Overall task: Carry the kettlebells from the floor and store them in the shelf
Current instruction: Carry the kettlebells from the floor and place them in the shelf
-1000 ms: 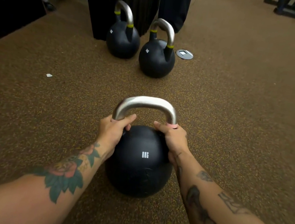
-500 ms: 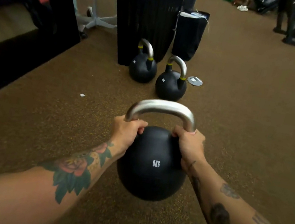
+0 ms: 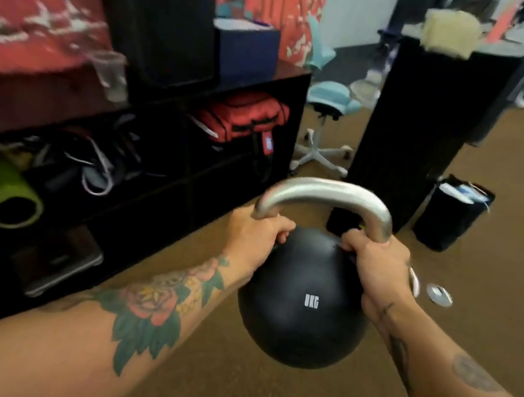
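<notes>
The black shelf (image 3: 240, 174) stands at left. The left hand (image 3: 256, 237) and right hand (image 3: 377, 269) are each closed around a handle post of the 8KG kettlebell (image 3: 303, 305), held above the floor (image 3: 490, 340) right of the shelf. It hangs upright, handle up, ball down.

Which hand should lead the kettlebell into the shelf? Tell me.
Left, probably. The shelf stands on the left hand's side; the right hand grips the kettlebell's far handle post.
</notes>
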### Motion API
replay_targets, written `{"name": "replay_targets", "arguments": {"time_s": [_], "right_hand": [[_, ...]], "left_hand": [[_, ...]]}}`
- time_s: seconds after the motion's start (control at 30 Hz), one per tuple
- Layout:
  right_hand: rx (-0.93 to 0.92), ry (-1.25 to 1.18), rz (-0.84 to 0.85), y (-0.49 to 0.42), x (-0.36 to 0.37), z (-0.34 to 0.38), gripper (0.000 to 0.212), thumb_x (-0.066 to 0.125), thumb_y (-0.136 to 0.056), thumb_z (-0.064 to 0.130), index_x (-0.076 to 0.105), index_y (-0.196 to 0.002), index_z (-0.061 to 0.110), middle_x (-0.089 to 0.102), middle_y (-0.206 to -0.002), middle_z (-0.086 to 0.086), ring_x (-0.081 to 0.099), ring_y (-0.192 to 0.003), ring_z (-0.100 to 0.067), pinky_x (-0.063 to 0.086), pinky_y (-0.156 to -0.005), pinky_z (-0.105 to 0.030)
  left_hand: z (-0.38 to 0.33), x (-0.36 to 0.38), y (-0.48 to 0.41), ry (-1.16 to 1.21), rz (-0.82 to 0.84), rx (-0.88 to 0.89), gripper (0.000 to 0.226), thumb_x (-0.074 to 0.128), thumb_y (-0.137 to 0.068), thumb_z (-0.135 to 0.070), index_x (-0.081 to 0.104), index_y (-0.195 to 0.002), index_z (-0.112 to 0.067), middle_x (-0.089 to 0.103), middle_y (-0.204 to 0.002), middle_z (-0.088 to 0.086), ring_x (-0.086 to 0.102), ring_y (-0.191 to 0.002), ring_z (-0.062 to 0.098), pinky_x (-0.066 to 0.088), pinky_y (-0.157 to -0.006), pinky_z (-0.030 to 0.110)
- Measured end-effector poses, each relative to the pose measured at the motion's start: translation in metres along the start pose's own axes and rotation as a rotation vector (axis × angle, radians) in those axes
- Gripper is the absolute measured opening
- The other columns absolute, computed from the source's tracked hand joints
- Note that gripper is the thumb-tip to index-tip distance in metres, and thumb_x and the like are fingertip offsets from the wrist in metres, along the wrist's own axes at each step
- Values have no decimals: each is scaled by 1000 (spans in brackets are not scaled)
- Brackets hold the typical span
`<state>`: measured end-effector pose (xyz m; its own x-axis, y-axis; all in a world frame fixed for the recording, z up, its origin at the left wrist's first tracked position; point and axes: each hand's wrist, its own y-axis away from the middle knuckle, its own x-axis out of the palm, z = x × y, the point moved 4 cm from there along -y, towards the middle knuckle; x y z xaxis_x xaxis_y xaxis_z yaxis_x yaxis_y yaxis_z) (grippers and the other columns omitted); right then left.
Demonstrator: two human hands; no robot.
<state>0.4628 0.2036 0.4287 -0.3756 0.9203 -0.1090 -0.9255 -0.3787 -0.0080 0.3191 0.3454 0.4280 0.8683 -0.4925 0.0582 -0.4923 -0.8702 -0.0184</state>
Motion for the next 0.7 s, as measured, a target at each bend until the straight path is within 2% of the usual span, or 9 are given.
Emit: {"name": "replay_targets", "arguments": {"time_s": [0.13, 0.23, 0.33, 0.53, 0.7], "right_hand": [[-29, -37, 232, 51, 60, 121, 5, 70, -61, 15, 66, -62, 17, 56, -55, 7, 51, -59, -11, 40, -56, -29], [-87, -89, 379, 92, 104, 190, 7, 70, -58, 16, 64, -58, 18, 59, -59, 2, 56, -65, -16, 44, -61, -33], [-164, -129, 508, 152, 158, 250, 6, 69, -55, 19, 63, -54, 17, 60, -52, 8, 54, -57, -10, 42, -60, -31], [-172, -165, 791, 284, 257, 311, 9, 70, -54, 19, 61, -51, 17, 61, -61, -5, 52, -62, -17, 40, -60, -33], [-140, -117, 962, 404, 339, 314, 6, 70, -58, 18, 66, -54, 16, 63, -57, 0, 53, -57, -16, 40, -58, -30]], "left_hand": [[-117, -90, 30, 8, -169, 42, 32, 73, -70, -7, 59, -43, -15, 58, -48, 3, 55, -52, 14, 45, -52, 20], [-182, -152, 61, 15, -296, 111, 27, 73, -68, -10, 60, -44, -13, 59, -49, 4, 56, -56, 17, 47, -52, 18], [-236, -227, 103, 24, -495, 159, 27, 74, -68, -8, 61, -44, -11, 59, -45, 1, 55, -51, 14, 46, -49, 18], [-292, -367, 191, 60, -767, 201, 30, 75, -68, -6, 61, -43, -12, 59, -45, 1, 54, -44, 11, 45, -46, 17], [-296, -487, 263, 30, -971, 154, 31, 76, -63, -9, 61, -37, -15, 59, -44, 3, 57, -53, 17, 47, -54, 25]]}}
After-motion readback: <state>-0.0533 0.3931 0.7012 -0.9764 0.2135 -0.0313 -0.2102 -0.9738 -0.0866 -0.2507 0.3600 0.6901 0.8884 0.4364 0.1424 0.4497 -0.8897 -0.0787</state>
